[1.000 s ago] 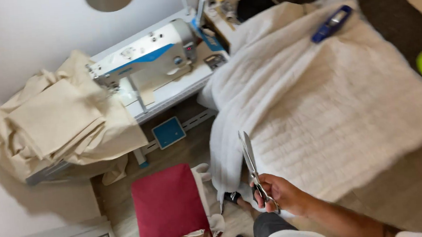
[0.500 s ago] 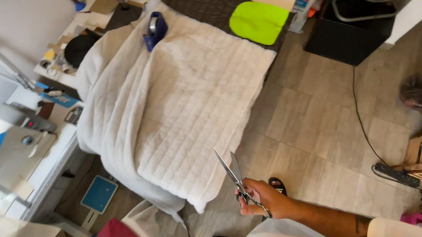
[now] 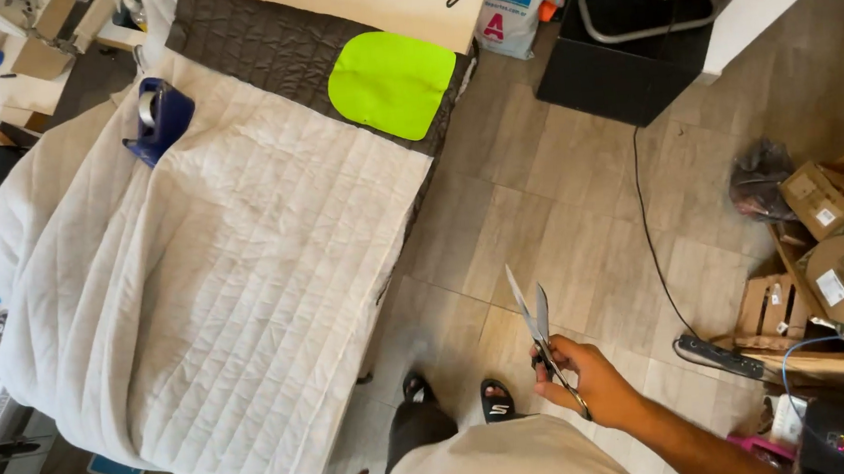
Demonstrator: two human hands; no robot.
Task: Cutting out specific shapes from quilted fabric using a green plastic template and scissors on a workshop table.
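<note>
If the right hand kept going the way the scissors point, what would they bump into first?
The right hand holds the scissors tips up and away from the body. Along that line only bare floor shows, then perhaps the dark quilt's edge by the green piece. Depth is hard to judge.

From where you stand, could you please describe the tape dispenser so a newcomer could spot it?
Find the white quilted fabric draped over the table. Near its far left corner sits the tape dispenser: dark blue, the only dark hard object resting on the white quilt.
</note>
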